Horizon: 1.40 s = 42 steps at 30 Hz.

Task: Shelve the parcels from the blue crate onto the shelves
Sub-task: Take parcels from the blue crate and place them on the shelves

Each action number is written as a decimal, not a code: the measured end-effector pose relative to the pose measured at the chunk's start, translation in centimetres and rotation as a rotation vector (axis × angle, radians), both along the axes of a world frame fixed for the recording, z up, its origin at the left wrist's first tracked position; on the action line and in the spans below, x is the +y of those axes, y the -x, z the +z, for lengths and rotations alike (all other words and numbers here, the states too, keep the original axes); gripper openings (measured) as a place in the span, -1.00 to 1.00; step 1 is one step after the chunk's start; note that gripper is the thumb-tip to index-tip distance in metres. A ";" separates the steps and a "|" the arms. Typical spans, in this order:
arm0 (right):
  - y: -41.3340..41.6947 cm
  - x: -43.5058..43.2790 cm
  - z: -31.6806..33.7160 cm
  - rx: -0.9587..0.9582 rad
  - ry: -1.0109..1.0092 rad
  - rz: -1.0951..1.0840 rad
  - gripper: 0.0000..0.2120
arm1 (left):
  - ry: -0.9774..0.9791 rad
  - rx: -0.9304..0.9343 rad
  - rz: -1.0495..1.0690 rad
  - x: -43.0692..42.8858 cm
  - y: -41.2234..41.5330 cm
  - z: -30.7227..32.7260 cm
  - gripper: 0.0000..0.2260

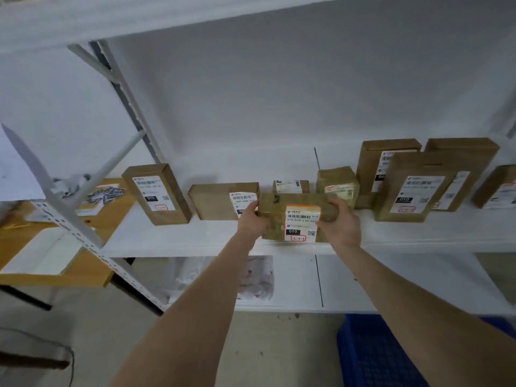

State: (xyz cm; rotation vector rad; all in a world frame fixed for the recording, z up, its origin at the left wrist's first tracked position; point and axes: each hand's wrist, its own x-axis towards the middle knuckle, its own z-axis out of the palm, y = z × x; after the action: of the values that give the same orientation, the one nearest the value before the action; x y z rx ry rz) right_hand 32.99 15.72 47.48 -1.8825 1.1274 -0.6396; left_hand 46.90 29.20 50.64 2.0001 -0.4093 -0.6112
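Against grey wall [279,93], white shelf [195,238], parcel [293,216]

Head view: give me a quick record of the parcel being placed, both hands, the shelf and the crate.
held item: taped brown parcel, label facing the camera, at the shelf's front edge; whether it rests there, cannot tell
left hand: grips the parcel's left end
right hand: grips the parcel's right end
white shelf: holds a row of cardboard parcels behind the held one, labels forward
blue crate: on the floor, lower right, partly in frame
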 end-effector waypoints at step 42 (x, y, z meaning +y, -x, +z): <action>-6.2 3.7 -0.6 0.693 0.695 0.431 -0.35 | -0.538 -1.029 -0.628 -1.2 -3.7 -4.0 -0.41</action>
State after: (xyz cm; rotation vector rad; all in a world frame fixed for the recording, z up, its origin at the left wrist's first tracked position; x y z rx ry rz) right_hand 39.20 19.38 46.89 -2.9847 0.8873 -0.1078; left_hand 50.59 28.02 46.59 2.6015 -1.6742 0.0338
